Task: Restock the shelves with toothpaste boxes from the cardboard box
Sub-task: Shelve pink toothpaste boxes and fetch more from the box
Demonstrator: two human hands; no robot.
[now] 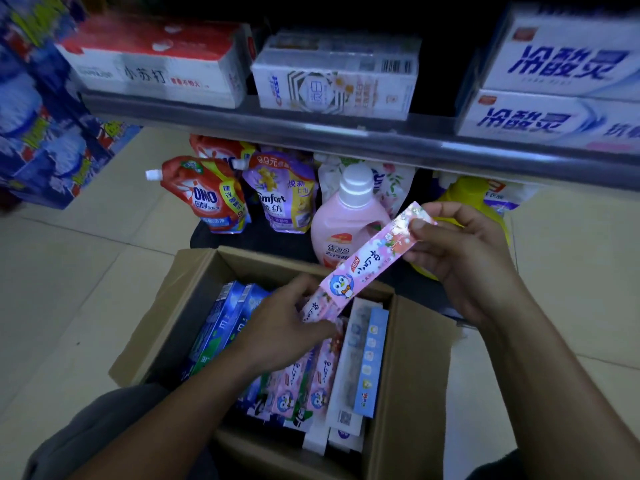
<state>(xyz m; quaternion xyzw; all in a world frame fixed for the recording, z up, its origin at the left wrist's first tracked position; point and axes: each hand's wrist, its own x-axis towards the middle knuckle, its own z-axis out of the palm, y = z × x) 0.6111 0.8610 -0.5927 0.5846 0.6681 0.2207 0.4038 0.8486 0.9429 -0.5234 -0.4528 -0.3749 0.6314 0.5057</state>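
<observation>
Here, the right hand [464, 258], at about 3 o'clock in the view, pinches the far tip of a pink toothpaste box [374, 259] between thumb and fingertips. The box hangs slanted in the air, its penguin end dipping toward 7 o'clock. The left hand [284, 327], at 6 o'clock, is inside the cardboard box [419, 358], with thumb and fingers curled round a second pink box [322, 308] that tilts up out of the stock. Beneath it more pink boxes [320, 386] lie side by side, with blue boxes [214, 327] on the carton's 9 o'clock side and pale boxes [367, 358] on its 3 o'clock side. The carton looks well filled, so the restocking seems far from done.

The cardboard box sits on the tiled floor [69, 289]. Beyond it, toward 12 o'clock, a pink bottle [346, 220] and detergent pouches [207, 199] stand under the shelf [311, 135]. The shelf carries white-and-blue toothpaste boxes [554, 116] at 2 o'clock and other white packs [332, 84] nearer 12.

To do this step well, I would bring both pink boxes together with their printed faces the same way. I would also shift the right hand's pinch from the tip toward the middle so the long box does not swing, and choose a gap on the shelf before lifting. The dark space at 1 o'clock looks likely. Thin card probably dents easily, so a light grip should do.
</observation>
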